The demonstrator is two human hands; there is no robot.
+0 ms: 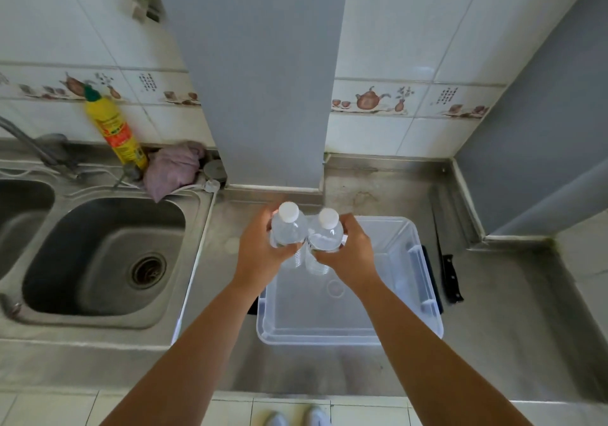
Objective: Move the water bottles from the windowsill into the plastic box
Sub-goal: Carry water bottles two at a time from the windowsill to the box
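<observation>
Two clear water bottles with white caps stand upright side by side over the far left part of a clear plastic box (424, 294). My left hand (260, 254) is wrapped around the left bottle (288, 226). My right hand (350, 251) is wrapped around the right bottle (325, 234). The bottles touch each other. Their lower ends reach down inside the box; I cannot tell whether they rest on its floor. The box sits on the steel counter (513, 320), otherwise holding nothing.
A steel sink (105, 257) lies to the left, with a yellow detergent bottle (115, 129) and a crumpled pink cloth (174, 169) behind it. A black-handled knife (449, 271) lies right of the box. A grey pillar (263, 80) rises behind.
</observation>
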